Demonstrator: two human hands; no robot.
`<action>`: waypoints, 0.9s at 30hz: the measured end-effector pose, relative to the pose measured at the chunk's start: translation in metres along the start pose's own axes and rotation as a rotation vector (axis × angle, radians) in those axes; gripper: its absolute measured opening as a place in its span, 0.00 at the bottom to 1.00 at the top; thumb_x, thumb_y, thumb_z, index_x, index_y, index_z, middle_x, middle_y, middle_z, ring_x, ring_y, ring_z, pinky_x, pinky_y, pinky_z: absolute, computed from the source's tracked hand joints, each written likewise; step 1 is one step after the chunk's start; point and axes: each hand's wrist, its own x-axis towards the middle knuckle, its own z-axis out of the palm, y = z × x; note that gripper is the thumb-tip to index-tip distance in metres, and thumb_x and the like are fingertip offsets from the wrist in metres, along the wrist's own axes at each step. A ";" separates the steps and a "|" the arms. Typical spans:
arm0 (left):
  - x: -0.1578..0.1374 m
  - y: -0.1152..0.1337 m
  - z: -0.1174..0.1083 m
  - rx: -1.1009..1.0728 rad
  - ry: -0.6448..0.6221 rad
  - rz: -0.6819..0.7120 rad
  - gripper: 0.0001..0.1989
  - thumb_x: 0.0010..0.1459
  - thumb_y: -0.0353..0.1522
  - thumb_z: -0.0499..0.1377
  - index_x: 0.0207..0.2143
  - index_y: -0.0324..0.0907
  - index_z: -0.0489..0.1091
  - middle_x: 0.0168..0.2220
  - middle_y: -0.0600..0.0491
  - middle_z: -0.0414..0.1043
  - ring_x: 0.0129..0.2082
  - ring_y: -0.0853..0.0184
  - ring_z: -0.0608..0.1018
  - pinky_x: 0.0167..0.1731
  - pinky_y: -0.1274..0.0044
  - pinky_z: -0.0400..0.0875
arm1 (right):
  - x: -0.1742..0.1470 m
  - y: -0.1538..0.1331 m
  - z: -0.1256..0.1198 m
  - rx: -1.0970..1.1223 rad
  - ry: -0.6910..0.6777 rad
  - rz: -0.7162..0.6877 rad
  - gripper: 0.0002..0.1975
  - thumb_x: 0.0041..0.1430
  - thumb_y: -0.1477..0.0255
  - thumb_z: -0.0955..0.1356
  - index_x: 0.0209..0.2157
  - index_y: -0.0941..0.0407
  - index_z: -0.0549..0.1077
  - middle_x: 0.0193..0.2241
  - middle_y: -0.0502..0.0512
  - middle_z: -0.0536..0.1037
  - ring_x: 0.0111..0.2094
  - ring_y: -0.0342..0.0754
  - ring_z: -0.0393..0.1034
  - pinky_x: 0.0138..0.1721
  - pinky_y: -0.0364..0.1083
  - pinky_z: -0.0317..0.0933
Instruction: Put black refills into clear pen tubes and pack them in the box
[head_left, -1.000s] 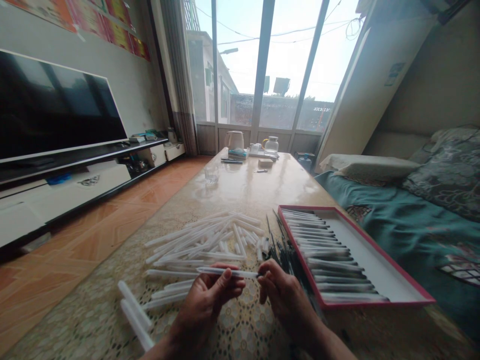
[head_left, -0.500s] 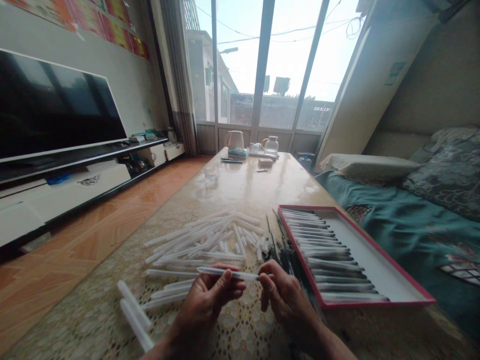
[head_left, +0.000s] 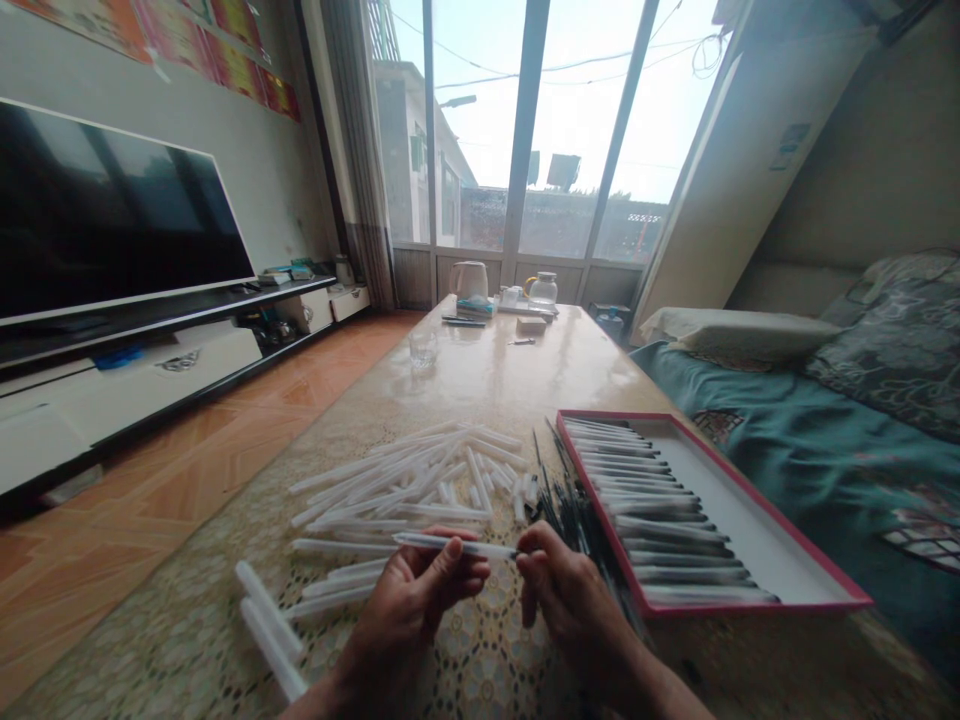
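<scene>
A slim pen (head_left: pixel 491 550) with a translucent white barrel lies level between my two hands. My left hand (head_left: pixel 420 595) is closed around it, thumb on top, with the pointed tip sticking out to the left. At its dark right end, the fingers of my right hand (head_left: pixel 566 585) pinch together, partly hiding that end. Just beyond my hands is a loose pile of white pen barrels (head_left: pixel 397 490). Thin black refills (head_left: pixel 574 515) lie in a bunch beside my right hand. Further right, a red-rimmed box (head_left: pixel 787 520) holds a row of pens with dark ends.
The long table (head_left: pixel 360 395) has a patterned lace-like cover. A drinking glass (head_left: pixel 423 350) stands further off, with a kettle (head_left: pixel 470 280) and a glass jug (head_left: pixel 543 288) at the far end. A sofa (head_left: pixel 757 410) is on the right, a television (head_left: pixel 112 215) on the left.
Almost nothing differs. Both hands keep the pen in the same place, and the fingers of my right hand have shifted very slightly at its dark end.
</scene>
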 end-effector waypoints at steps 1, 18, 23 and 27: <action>0.000 0.000 0.000 0.006 -0.013 -0.007 0.10 0.42 0.32 0.68 0.28 0.36 0.75 0.22 0.48 0.78 0.24 0.66 0.79 0.27 0.79 0.73 | 0.000 0.000 0.000 -0.009 -0.005 0.003 0.20 0.62 0.55 0.52 0.29 0.54 0.61 0.14 0.47 0.72 0.17 0.42 0.66 0.22 0.39 0.54; -0.001 0.000 0.000 0.012 -0.022 -0.015 0.09 0.44 0.33 0.67 0.28 0.37 0.75 0.23 0.49 0.79 0.25 0.68 0.79 0.27 0.80 0.73 | 0.000 0.002 0.001 0.013 0.005 0.005 0.21 0.62 0.54 0.52 0.27 0.54 0.61 0.13 0.48 0.71 0.17 0.42 0.66 0.21 0.39 0.54; -0.001 0.000 0.000 0.007 -0.011 -0.026 0.09 0.44 0.32 0.66 0.29 0.36 0.74 0.23 0.49 0.78 0.25 0.68 0.79 0.28 0.80 0.73 | 0.000 0.001 0.000 0.019 0.002 -0.004 0.19 0.62 0.55 0.53 0.28 0.54 0.60 0.13 0.47 0.71 0.16 0.42 0.65 0.21 0.38 0.54; -0.002 0.001 0.001 0.025 -0.028 -0.031 0.09 0.45 0.32 0.66 0.29 0.36 0.75 0.22 0.49 0.78 0.24 0.67 0.79 0.27 0.79 0.73 | 0.001 0.001 0.000 0.006 -0.005 -0.010 0.21 0.63 0.56 0.51 0.25 0.54 0.60 0.13 0.48 0.70 0.16 0.42 0.66 0.20 0.38 0.53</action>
